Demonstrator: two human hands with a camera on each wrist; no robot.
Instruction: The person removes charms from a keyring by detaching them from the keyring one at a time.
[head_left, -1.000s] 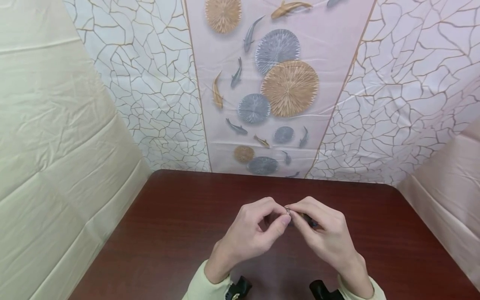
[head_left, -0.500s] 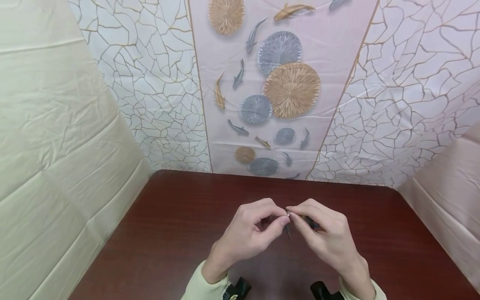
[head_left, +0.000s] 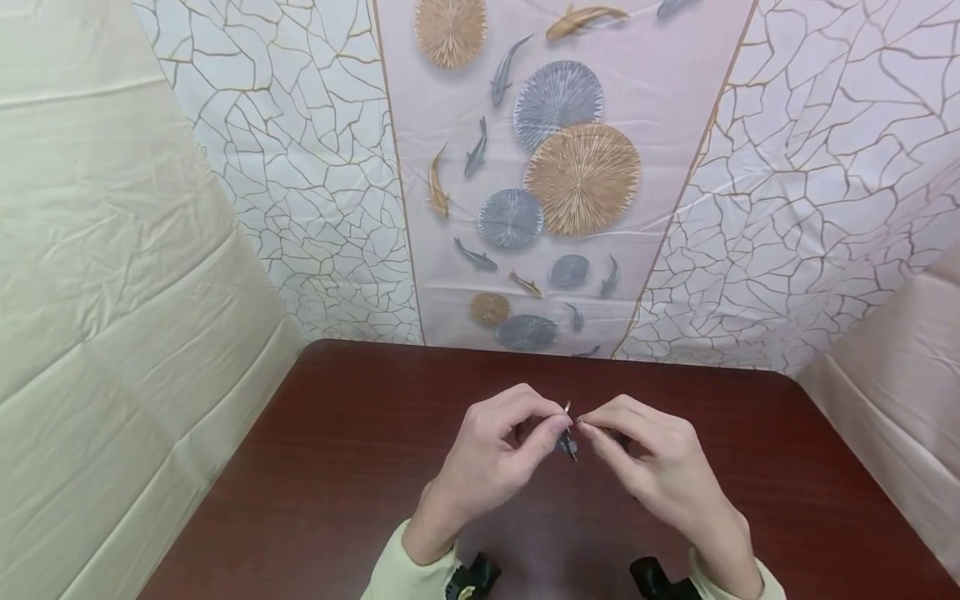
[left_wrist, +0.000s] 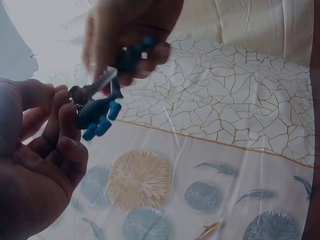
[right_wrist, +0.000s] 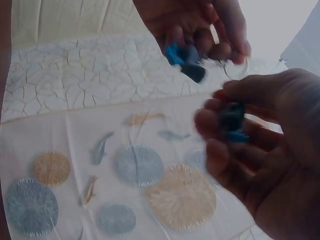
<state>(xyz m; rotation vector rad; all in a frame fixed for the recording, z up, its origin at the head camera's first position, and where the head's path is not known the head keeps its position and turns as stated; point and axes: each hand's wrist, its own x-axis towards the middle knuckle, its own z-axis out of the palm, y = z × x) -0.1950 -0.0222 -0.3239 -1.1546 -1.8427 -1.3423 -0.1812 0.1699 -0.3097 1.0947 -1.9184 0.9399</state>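
Note:
In the head view my left hand [head_left: 498, 437] pinches a metal split ring [right_wrist: 229, 72] with thumb and forefinger. From that hold a key [left_wrist: 95, 89] sticks out, and a dark teal animal-shaped charm [left_wrist: 95, 113] with bright blue parts hangs below it. Close by on the right, my right hand [head_left: 652, 454] has its thumb and forefinger pinched together. Within its curled fingers sits a second dark charm [right_wrist: 232, 117] with a blue part; what its fingertips pinch is too small to tell. A narrow gap separates the two hands' fingertips.
A dark red-brown table [head_left: 360, 433] lies under the hands. Behind it hangs a patterned cloth [head_left: 337, 167], with a plain cream cloth [head_left: 112, 333] at the left and another cloth [head_left: 900, 400] at the right. Black wrist devices [head_left: 476, 575] show at the sleeves.
The hands, whose fingertips met before, are now slightly apart. My left hand has shifted a little left and up, and the key and charm now show beside its fingertips.

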